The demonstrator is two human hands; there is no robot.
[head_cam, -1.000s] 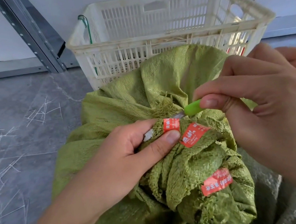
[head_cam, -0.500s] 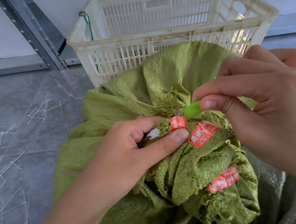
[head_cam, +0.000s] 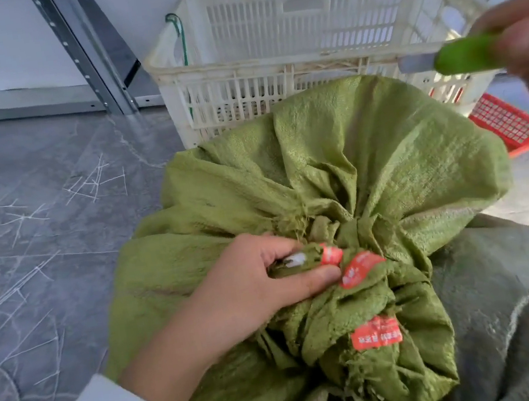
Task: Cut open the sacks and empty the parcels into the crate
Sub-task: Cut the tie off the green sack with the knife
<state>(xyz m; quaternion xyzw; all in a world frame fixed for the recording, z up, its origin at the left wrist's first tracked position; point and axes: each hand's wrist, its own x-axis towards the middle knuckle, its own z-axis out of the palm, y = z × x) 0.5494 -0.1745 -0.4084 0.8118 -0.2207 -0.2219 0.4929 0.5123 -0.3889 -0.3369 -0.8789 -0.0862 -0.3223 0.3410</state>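
A green woven sack (head_cam: 337,168) fills the middle of the view, its neck bunched and bound with red printed tape (head_cam: 359,267). My left hand (head_cam: 252,288) pinches a twisted bit of the neck with a red tape end between thumb and fingers. My right hand (head_cam: 528,47) is raised at the upper right, well away from the neck. It grips a green-handled knife (head_cam: 461,55) whose short blade points left. The white slatted crate (head_cam: 286,56) stands just behind the sack against the wall.
A grey sack (head_cam: 520,316) lies at the lower right against the green one. A red plastic basket (head_cam: 509,126) sits on the floor to the right of the crate. A metal rack upright (head_cam: 87,55) leans at the back left. The grey floor (head_cam: 38,234) is scratched.
My right hand lifted the knife up and to the right, away from the taped neck. My left hand keeps its pinch on the neck. The view pulled back.
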